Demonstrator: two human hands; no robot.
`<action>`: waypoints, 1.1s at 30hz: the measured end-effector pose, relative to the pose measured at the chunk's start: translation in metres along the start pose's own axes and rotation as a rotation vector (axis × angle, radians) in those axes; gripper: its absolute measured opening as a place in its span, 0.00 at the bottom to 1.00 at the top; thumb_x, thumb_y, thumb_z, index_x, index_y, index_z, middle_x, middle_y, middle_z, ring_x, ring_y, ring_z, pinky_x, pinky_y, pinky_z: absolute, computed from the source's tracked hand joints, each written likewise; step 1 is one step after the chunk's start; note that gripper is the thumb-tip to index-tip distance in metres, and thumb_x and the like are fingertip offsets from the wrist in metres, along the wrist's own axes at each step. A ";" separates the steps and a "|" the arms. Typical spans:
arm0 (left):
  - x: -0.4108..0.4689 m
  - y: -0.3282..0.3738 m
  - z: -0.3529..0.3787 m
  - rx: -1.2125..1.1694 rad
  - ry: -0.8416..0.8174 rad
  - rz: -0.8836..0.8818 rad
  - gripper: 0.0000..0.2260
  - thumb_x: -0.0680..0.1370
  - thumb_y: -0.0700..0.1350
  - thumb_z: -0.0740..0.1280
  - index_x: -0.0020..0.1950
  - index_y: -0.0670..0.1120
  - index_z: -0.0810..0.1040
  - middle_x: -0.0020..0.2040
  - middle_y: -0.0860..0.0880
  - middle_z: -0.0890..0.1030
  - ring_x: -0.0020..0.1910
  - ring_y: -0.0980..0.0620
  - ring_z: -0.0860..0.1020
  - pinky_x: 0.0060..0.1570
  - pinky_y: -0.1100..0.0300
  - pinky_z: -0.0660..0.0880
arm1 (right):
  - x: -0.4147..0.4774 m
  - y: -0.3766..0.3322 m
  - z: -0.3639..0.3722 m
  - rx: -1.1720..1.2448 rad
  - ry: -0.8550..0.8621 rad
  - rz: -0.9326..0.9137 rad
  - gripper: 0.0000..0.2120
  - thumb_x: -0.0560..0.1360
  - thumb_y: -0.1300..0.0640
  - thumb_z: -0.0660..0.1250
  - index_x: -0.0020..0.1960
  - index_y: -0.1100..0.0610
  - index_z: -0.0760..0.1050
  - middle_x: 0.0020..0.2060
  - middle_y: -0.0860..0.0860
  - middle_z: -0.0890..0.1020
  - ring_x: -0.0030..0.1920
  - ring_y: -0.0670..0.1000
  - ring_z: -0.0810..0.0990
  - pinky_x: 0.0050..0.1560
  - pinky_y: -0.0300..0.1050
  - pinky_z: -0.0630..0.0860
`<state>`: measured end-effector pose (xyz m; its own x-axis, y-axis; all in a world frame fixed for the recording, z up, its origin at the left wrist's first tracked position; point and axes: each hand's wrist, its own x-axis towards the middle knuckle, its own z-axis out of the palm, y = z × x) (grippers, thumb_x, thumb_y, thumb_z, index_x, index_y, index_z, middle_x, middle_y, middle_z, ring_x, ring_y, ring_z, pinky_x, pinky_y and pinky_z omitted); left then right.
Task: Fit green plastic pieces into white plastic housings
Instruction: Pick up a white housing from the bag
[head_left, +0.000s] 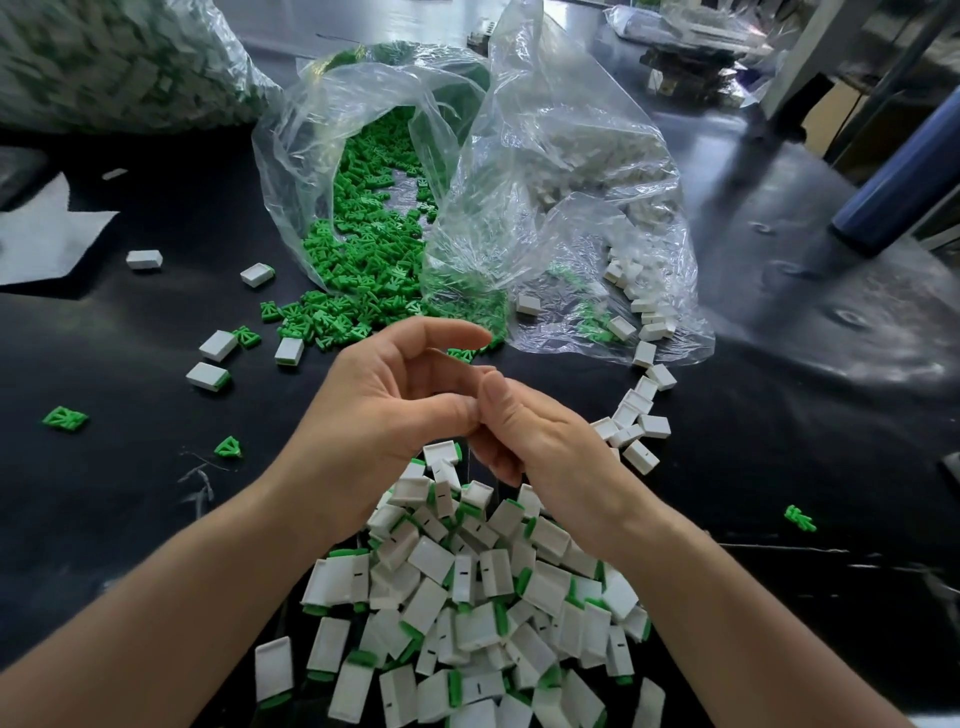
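My left hand (384, 410) and my right hand (540, 441) meet above a heap of white housings with green pieces fitted in them (467, 597). My left fingers curve loosely with nothing in them. My right fingers curl downward, its thumb against my left hand, and I see nothing held. One fitted housing (441, 453) lies just under both hands at the heap's top. Loose green pieces (374, 244) spill from an open clear bag beyond my hands. Empty white housings (636, 421) trail from a second clear bag (597, 171) on the right.
A big full bag (104, 57) stands at the back left, with a white cloth (41, 234) below it. Stray green pieces (65, 418) and a few fitted housings (208, 375) dot the black table on the left. A dark blue cylinder (904, 171) leans at the right.
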<state>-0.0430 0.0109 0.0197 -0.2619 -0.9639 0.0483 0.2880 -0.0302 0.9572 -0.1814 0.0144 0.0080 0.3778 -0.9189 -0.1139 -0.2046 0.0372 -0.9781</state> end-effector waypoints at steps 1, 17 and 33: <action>0.000 0.000 0.000 0.000 -0.007 0.005 0.17 0.63 0.28 0.69 0.49 0.42 0.76 0.35 0.42 0.83 0.30 0.44 0.81 0.30 0.58 0.78 | 0.000 0.001 0.000 -0.029 0.012 -0.015 0.34 0.70 0.40 0.50 0.55 0.70 0.71 0.28 0.44 0.67 0.29 0.41 0.64 0.33 0.34 0.63; 0.001 -0.002 -0.001 0.009 0.059 -0.041 0.19 0.60 0.32 0.67 0.49 0.42 0.76 0.32 0.45 0.82 0.46 0.51 0.83 0.40 0.62 0.79 | 0.002 0.009 0.003 -0.141 0.089 -0.024 0.28 0.75 0.38 0.49 0.59 0.56 0.75 0.52 0.50 0.79 0.49 0.44 0.74 0.51 0.41 0.68; 0.001 0.002 -0.002 0.000 0.051 -0.073 0.21 0.60 0.30 0.70 0.51 0.41 0.75 0.32 0.46 0.82 0.29 0.50 0.79 0.34 0.60 0.78 | 0.001 0.005 0.001 -0.153 0.039 -0.016 0.37 0.71 0.32 0.46 0.56 0.63 0.74 0.34 0.47 0.70 0.34 0.43 0.66 0.39 0.44 0.65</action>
<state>-0.0410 0.0095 0.0208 -0.2351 -0.9713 -0.0366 0.2697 -0.1014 0.9576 -0.1812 0.0135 0.0032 0.3469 -0.9336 -0.0891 -0.3354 -0.0348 -0.9414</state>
